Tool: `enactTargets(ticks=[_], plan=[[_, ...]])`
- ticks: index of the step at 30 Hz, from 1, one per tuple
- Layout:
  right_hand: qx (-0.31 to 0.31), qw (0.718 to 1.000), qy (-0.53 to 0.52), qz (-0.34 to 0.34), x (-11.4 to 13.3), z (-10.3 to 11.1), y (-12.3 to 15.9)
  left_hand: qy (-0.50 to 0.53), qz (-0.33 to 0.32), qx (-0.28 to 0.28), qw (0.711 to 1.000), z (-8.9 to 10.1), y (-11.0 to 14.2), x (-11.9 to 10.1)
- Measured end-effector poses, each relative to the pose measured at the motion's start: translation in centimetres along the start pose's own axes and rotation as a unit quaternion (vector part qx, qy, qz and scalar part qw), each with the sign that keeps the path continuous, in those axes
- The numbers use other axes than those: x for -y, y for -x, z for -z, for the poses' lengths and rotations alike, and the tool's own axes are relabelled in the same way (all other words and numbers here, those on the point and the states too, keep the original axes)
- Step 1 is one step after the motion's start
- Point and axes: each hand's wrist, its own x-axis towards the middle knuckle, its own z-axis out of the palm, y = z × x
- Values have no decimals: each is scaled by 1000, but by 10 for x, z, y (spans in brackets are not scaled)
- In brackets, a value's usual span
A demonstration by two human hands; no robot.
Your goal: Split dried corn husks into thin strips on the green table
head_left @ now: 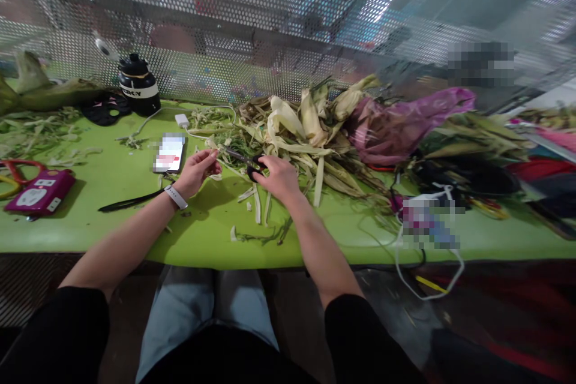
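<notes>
My right hand (278,179) is closed round the black handles of a pair of scissors (240,156). The blades point left, toward my left hand (198,173). That hand wears a pale wristband and is closed, thumb against fingers, on a small pale piece of plant that looks like corn husk (212,144). The blade tips lie close to this piece; whether they touch it I cannot tell. Just beyond both hands spreads a heap of corn husks (310,120), pale and drying. Cut husk strips (257,204) lie below the scissors on the green table (198,237).
A lit phone (169,153) lies beyond my left hand, with a black strap (130,201) nearer. A black bottle (138,87) stands at the back. Far left are a magenta box (40,192) and red-handled scissors (22,169). A pink plastic bag (396,126) sits right of the heap.
</notes>
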Motion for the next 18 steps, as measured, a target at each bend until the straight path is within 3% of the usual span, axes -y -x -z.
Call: enactTargets(ticks=[18], plan=[[6,1000,-8,15,0,-1,-1,-3,-6,15,1000,2,-1,2]])
